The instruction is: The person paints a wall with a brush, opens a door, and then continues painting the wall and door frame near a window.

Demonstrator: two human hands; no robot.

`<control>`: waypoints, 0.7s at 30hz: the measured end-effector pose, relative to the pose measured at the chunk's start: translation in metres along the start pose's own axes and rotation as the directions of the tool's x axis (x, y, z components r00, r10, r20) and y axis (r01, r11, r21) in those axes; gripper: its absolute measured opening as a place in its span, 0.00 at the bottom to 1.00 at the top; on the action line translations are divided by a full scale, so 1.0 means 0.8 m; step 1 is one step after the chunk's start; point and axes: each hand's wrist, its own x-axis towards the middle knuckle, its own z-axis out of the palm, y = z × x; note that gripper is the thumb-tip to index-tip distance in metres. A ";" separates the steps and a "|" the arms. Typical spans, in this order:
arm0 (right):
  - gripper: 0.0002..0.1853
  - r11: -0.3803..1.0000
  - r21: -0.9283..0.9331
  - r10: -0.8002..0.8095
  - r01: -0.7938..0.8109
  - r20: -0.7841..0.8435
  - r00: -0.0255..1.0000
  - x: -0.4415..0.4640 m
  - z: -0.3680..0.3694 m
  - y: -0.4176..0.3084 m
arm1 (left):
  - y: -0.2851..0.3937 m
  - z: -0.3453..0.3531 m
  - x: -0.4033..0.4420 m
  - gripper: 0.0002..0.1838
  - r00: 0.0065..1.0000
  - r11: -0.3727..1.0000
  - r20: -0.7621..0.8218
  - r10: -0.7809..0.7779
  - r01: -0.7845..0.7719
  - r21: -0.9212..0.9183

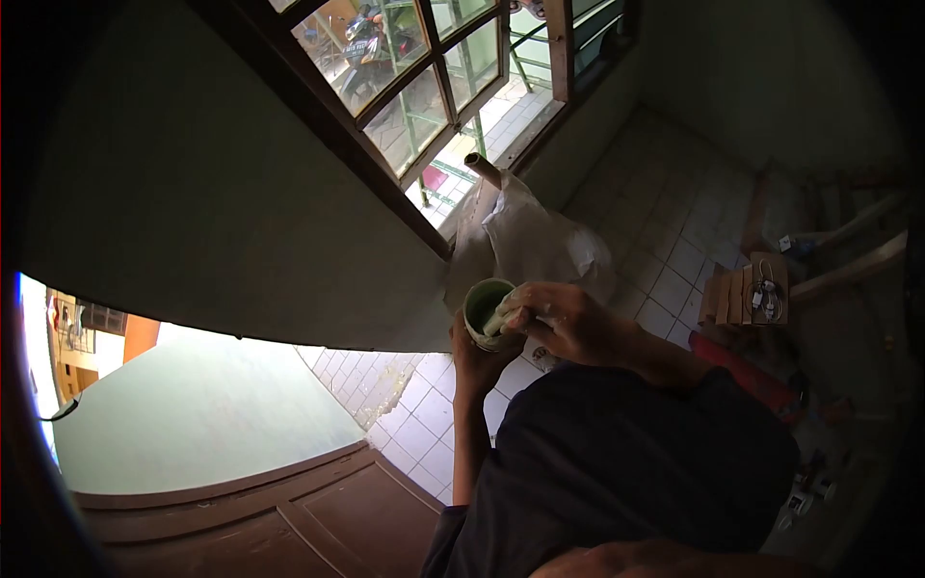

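Note:
My left hand point(472, 364) is closed around a small cup point(473, 310) with a green inside, held upright in front of my chest. Over the cup's rim reaches my right hand point(564, 320), its fingers pinched on a pale, paint-coated stub point(495, 319) that dips partly into the cup. Whitish smears mark the right hand's fingers. The stub's exact kind is hidden by the fingers and the coating.
Beyond the cup stands a whitish plastic sack point(540, 241) with a tube point(483, 170) sticking out, under an open window point(405, 116). A brown door point(356, 506) is at lower left. At right lie a cardboard box point(742, 294) with a cable and a red roll point(737, 371).

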 end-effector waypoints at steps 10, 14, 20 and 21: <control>0.17 0.976 -0.165 -0.151 0.138 -0.067 0.986 0.013 -0.003 -0.004 | 0.048 -0.020 -0.016 0.46 0.979 0.960 -0.021 0.202 -0.194 0.203; 0.17 0.993 -0.102 -0.064 0.056 -0.076 0.995 0.015 0.005 -0.022 | 0.058 -0.029 -0.035 0.46 0.981 0.963 -0.043 0.190 -0.177 0.206; 0.13 0.994 0.050 0.108 -0.101 -0.182 0.977 0.008 0.025 -0.041 | 0.063 -0.045 -0.069 0.48 0.990 0.971 -0.065 0.123 -0.107 0.215; 0.13 0.983 0.111 0.169 -0.148 -0.213 0.962 0.006 0.030 -0.042 | 0.062 -0.047 -0.076 0.49 0.990 0.968 -0.064 0.124 -0.107 0.226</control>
